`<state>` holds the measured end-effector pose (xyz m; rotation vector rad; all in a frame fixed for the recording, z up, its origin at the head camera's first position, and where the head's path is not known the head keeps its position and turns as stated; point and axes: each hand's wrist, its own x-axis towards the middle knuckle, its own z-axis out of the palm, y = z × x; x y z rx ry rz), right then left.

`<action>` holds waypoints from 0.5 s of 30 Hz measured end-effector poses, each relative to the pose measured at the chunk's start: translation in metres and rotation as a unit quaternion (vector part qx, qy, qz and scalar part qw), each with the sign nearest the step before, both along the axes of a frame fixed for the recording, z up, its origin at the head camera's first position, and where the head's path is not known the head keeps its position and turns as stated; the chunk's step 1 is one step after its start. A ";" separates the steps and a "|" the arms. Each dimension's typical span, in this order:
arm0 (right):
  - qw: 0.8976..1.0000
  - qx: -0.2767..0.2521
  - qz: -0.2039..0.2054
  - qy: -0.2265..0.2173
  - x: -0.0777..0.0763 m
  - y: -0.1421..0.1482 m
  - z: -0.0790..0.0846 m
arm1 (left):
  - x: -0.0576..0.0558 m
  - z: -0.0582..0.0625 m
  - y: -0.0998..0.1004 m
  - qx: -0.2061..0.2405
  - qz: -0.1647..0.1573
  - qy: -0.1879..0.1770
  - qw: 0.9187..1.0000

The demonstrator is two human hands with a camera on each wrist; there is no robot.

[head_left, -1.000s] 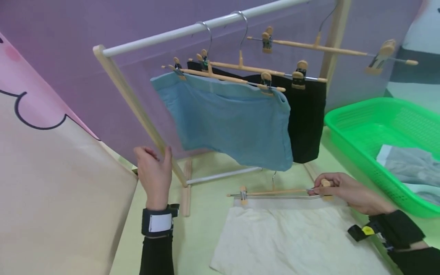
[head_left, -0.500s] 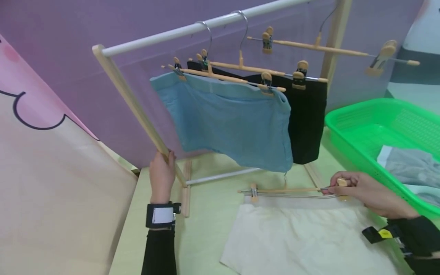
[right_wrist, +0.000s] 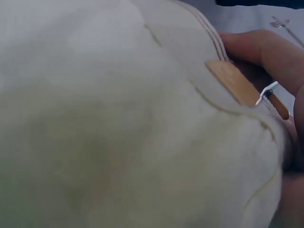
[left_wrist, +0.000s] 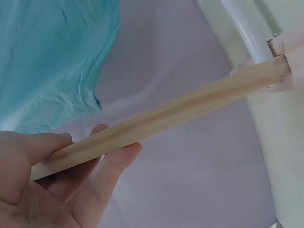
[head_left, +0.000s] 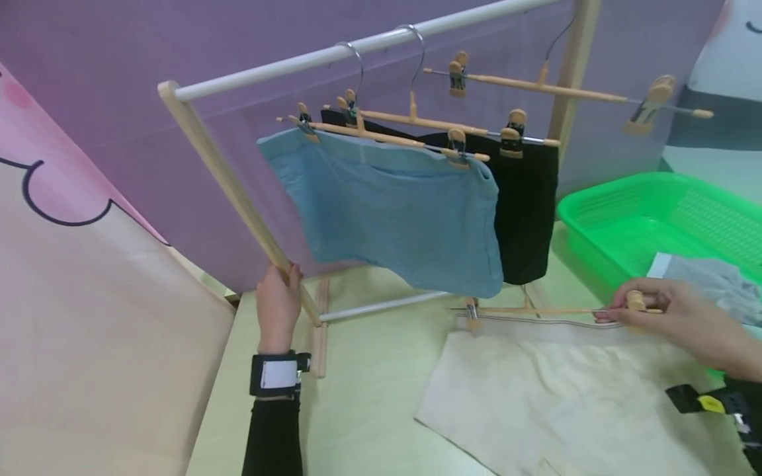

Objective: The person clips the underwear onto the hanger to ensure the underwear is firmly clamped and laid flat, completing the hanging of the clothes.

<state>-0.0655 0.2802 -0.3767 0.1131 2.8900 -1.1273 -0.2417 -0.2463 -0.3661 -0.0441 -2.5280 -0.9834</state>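
My left hand (head_left: pixel 278 307) grips the left wooden post (left_wrist: pixel 156 121) of a small clothes rack, low down; in the left wrist view the fingers and thumb wrap round it. At the right, my right hand (head_left: pixel 684 320) holds the clip end of a wooden clip hanger (head_left: pixel 559 311). Cream shorts (head_left: pixel 553 390) hang from that hanger by their waistband, one clip (right_wrist: pixel 232 81) showing close up in the right wrist view. The hanger's hook is partly hidden near the hanging black garment's lower edge.
Blue shorts (head_left: pixel 393 205) and a black garment (head_left: pixel 526 211) hang on clip hangers from the white rail (head_left: pixel 297 61). A bare clip hanger (head_left: pixel 536 84) hangs further right. A green basket (head_left: pixel 595 264) at the right contains grey clothing (head_left: pixel 708 277).
My left hand has moved right and closed round the rack's post. The right hand has carried the hanger with the cream shorts to the right and upward.
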 end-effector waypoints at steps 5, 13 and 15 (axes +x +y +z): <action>0.995 0.036 -0.021 0.086 0.008 0.003 0.011 | 0.000 -0.001 -0.001 0.000 0.001 -0.003 1.000; 0.974 -0.074 0.007 0.216 0.016 0.012 0.020 | -0.001 -0.002 -0.001 -0.002 -0.001 0.001 1.000; 0.967 -0.116 0.005 0.226 0.017 0.013 0.021 | -0.001 -0.002 -0.001 -0.002 -0.001 0.000 1.000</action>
